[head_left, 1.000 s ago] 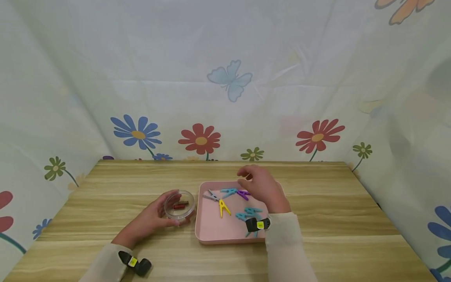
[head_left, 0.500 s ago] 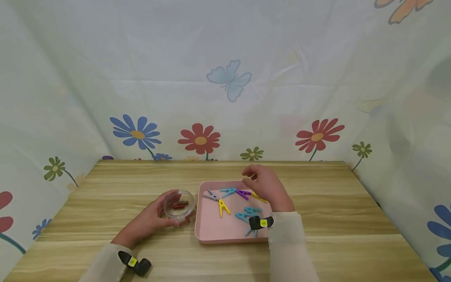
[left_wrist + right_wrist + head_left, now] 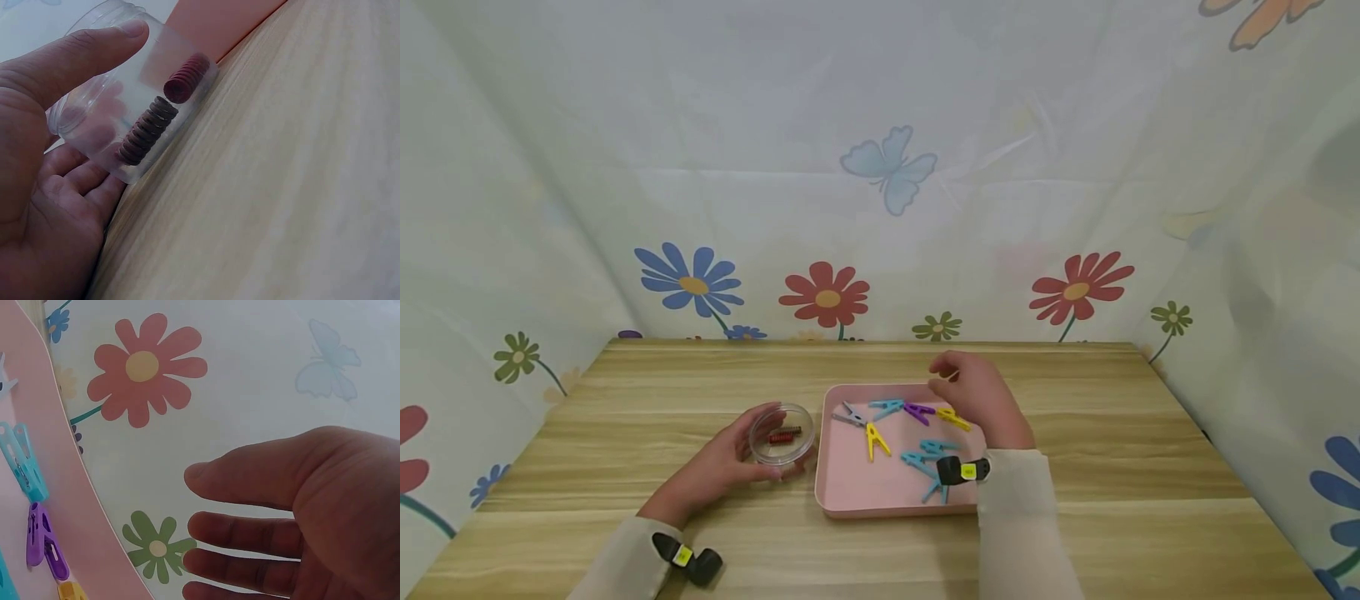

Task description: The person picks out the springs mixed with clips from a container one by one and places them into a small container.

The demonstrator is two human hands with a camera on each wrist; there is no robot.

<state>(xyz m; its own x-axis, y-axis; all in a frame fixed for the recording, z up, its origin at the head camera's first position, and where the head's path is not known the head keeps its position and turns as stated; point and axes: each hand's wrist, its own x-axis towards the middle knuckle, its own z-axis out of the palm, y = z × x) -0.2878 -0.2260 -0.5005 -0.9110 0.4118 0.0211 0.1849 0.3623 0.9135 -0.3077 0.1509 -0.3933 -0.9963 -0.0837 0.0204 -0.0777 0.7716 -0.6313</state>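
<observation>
My left hand (image 3: 718,462) holds a clear round jar (image 3: 94,134) on the table, left of the tray, thumb on one side and fingers on the other. Inside the jar lie a red spring (image 3: 187,78) and a dark brownish spring (image 3: 147,131). Over the back right of a pink tray (image 3: 857,492) hovers my right hand (image 3: 983,400), its fingers loosely bent and nothing between them. Nearest to it in the tray are a yellow clothespin (image 3: 953,418) and a purple clothespin (image 3: 44,540).
Also in the tray are a grey clothespin (image 3: 850,417), another yellow clothespin (image 3: 877,440) and several light blue clothespins (image 3: 887,408). A wooden table (image 3: 737,367) lies underneath. Behind it hangs a flowered cloth (image 3: 760,217).
My right hand has moved right, bringing the yellow clothespin at the tray's back right into view. The left hand and the jar have stayed in place.
</observation>
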